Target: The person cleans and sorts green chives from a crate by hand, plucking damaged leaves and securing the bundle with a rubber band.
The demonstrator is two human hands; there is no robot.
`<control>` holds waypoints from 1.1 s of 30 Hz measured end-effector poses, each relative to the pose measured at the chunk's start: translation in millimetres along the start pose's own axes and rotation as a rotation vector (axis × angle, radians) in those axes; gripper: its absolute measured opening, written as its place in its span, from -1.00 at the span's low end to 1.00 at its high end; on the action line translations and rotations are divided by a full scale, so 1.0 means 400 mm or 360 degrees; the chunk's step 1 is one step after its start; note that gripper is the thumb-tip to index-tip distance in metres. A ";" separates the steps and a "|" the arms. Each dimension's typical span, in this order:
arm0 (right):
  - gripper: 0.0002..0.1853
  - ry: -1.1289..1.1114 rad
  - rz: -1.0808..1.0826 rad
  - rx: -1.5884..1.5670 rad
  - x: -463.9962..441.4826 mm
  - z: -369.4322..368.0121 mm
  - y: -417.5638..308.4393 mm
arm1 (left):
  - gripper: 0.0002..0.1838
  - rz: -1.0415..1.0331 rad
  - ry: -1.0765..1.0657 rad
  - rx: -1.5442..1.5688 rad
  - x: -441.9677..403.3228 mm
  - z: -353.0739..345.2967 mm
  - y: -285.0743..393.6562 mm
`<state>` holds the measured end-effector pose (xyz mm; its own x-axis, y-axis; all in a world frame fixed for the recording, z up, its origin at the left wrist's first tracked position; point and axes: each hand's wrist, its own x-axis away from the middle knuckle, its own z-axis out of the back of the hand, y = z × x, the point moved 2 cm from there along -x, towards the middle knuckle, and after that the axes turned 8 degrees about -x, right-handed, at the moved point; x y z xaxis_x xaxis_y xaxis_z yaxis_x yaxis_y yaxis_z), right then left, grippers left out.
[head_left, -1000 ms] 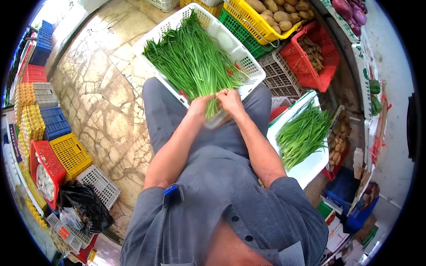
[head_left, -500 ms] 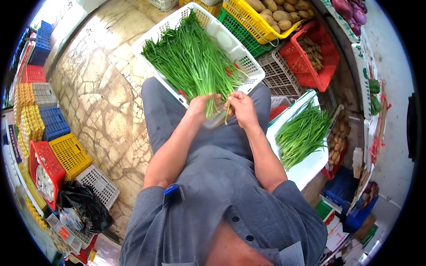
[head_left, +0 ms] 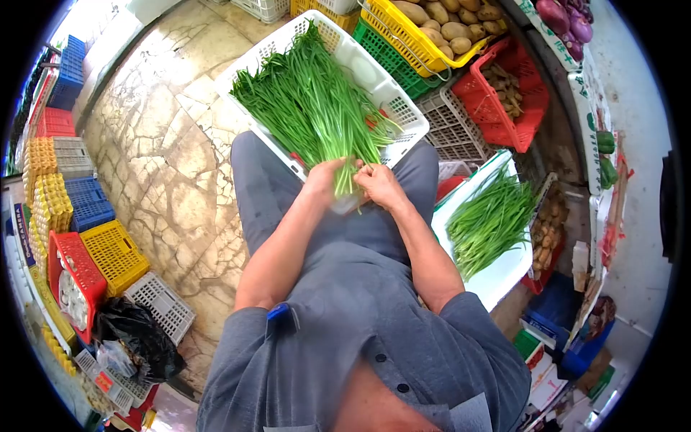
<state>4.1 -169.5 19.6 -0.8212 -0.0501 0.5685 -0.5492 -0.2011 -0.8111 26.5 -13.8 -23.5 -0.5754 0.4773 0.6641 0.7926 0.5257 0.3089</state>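
A large heap of green garlic chives (head_left: pixel 309 101) fills a white plastic basket (head_left: pixel 414 126) resting across my knees. My left hand (head_left: pixel 322 180) is closed round the pale stem ends of a bunch at the basket's near edge. Close against that bunch, my right hand (head_left: pixel 381 186) has its fingers pinched together at the stems; a thin stalk seems to be between them, though the fingertips are partly hidden. Below the hands, the stem ends hang over something clear and blurred in my lap. More chives (head_left: pixel 489 223) lie in a white foam box (head_left: pixel 504 277) to my right.
Potatoes (head_left: pixel 455 30) in a yellow crate (head_left: pixel 403 36) and a red basket of ginger-like roots (head_left: pixel 529 93) stand at the far right. Stacked crates, egg trays (head_left: pixel 52 201) and a black plastic bag (head_left: pixel 140 335) line the left. Cracked stone floor (head_left: pixel 165 144) lies between.
My right hand has moved left and slightly down, from holding a stalk apart to touching the bunch. My left hand keeps its hold in nearly the same place.
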 end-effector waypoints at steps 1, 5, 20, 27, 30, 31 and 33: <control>-0.83 -0.0006 0.0015 0.0015 0.003 0.006 -0.005 | -0.68 0.0017 -0.0005 0.0005 0.002 -0.004 0.003; -0.88 -0.0001 0.0064 -0.0436 0.094 0.048 -0.121 | -0.67 0.0140 0.0062 -0.0009 0.015 -0.013 0.011; -0.56 0.1160 0.0297 0.0873 0.156 0.538 0.015 | -0.75 0.0007 0.0084 -0.0075 0.013 -0.012 0.013; -0.62 0.0565 0.0480 0.1450 0.127 0.117 -0.055 | -0.79 -0.0031 0.0072 0.0004 -0.001 -0.001 0.007; -0.65 0.0592 0.0485 0.1787 0.100 0.080 -0.028 | -0.84 -0.0057 0.0196 -0.0024 -0.020 0.017 0.002; -0.65 0.0629 0.0543 0.1773 0.087 0.089 -0.014 | -0.84 -0.0071 0.0181 -0.0020 -0.019 0.015 0.007; -0.66 0.0640 0.0504 0.1520 0.079 0.104 -0.016 | -0.85 -0.0098 0.0156 0.0004 -0.018 0.015 0.005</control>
<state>-12.0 -210.6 48.6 -0.9907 0.0556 0.1240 -0.0983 -0.9231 -0.3719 31.1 -11.7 -31.8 -0.6004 0.3729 0.7074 0.7558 0.5535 0.3497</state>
